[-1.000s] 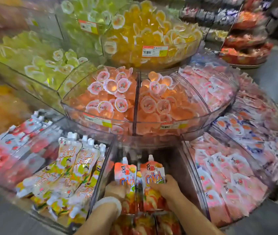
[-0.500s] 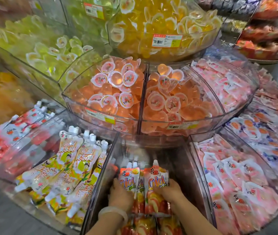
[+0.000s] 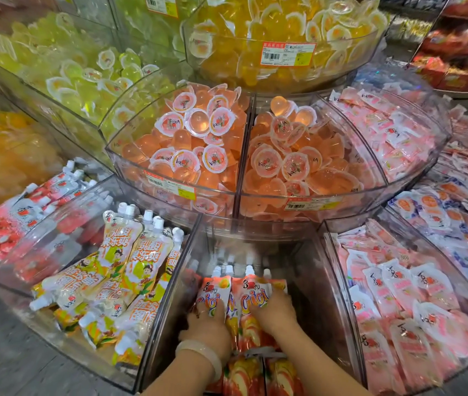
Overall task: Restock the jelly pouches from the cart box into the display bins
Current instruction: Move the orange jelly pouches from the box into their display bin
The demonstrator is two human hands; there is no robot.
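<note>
Orange jelly pouches (image 3: 216,294) with white caps stand in a row at the back of the clear wedge-shaped middle bin (image 3: 338,295). My left hand (image 3: 208,327), with a pale bangle on the wrist, holds the left pouch with its fingers curled over the front. My right hand (image 3: 275,311) grips the neighbouring pouch (image 3: 255,292) the same way. More orange pouches (image 3: 244,372) lie flat in the bin below my wrists. The cart box is out of view.
The left bin holds yellow-and-white spouted pouches (image 3: 129,261), and the right bin holds pink packets (image 3: 398,295). Above the middle bin, a tier of peach jelly cups (image 3: 198,144) overhangs its back. Green and yellow cup bins stand higher up.
Both hands have pushed the orange pouches deeper toward the back of the middle bin. The camera has moved closer and lower over the bin.
</note>
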